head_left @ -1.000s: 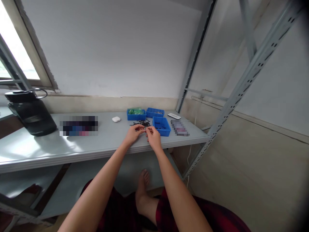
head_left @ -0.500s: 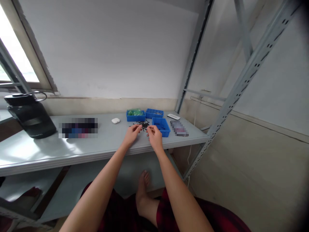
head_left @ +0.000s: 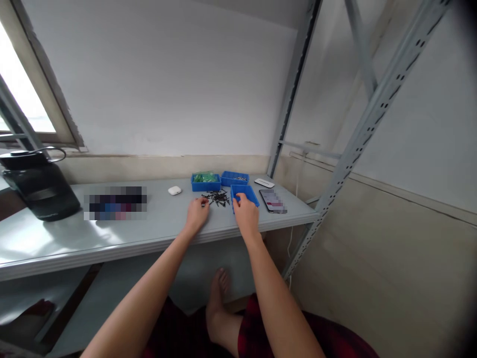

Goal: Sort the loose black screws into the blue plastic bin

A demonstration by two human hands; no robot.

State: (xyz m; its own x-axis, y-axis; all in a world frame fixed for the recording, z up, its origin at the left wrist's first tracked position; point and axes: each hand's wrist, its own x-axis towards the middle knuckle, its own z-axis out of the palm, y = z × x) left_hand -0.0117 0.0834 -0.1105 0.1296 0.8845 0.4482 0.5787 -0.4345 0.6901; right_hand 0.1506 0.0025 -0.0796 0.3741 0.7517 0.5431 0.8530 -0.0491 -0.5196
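Note:
A loose pile of black screws (head_left: 220,198) lies on the grey shelf top. At its left edge is my left hand (head_left: 197,214), fingertips pinched at a dark screw. My right hand (head_left: 247,213) is over the near part of a blue bin (head_left: 250,191), its fingers curled together. Whatever those fingers hold, if anything, is hidden. Behind the pile stands a second blue bin (head_left: 206,187) with green plastic bags (head_left: 204,177) in it. Beside that is another blue bin (head_left: 233,182) with small metallic pieces.
A phone (head_left: 273,201) and a white mouse (head_left: 264,183) lie right of the bins. To the left are a white earbud case (head_left: 174,190), a blurred-out item (head_left: 115,203) and a large dark bottle (head_left: 39,186). A metal shelf post (head_left: 357,144) rises at the right.
My hands have moved apart from in front of the pile. The right one has shifted over the near blue bin, the left one to the pile's left edge. The view has shifted slightly.

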